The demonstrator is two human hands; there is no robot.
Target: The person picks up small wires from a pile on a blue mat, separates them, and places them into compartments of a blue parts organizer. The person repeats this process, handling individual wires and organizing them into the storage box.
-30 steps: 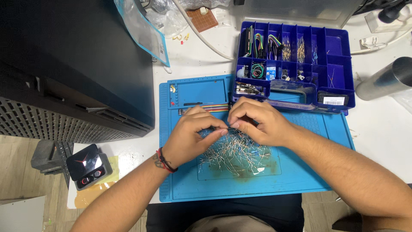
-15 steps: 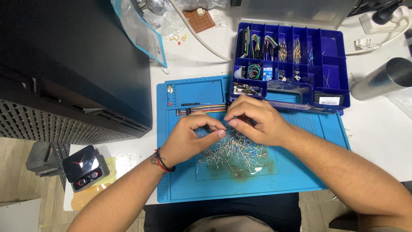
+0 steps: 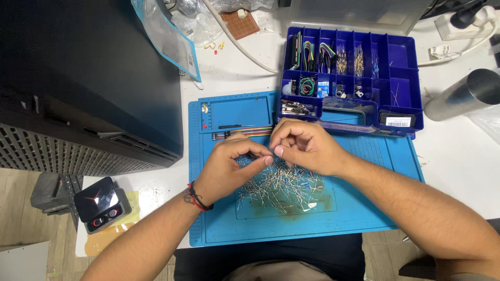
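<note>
- Over the last second the two hands have stayed together over the pile; only the view has drifted a little. The sorting through the pile looks to be carrying on, by my reckoning.
- The left hand (image 3: 226,166) and right hand (image 3: 307,148) meet fingertip to fingertip, pinched on what seems to be one small wire part; it is too small to tell for certain.
- The pile of wire parts (image 3: 281,187) lies just under the hands, in the shallow tray of the blue mat (image 3: 364,218).
- A flat ribbon of coloured wires (image 3: 245,133) lies on the mat beyond the hands.
- A dark blue compartment box (image 3: 403,73) sits at the mat's far edge, with a white label at its near right corner.
- A clear plastic bag with a blue edge (image 3: 169,39) leans by the black case (image 3: 78,78).
- A small brown board (image 3: 239,23) lies farther back.
</note>
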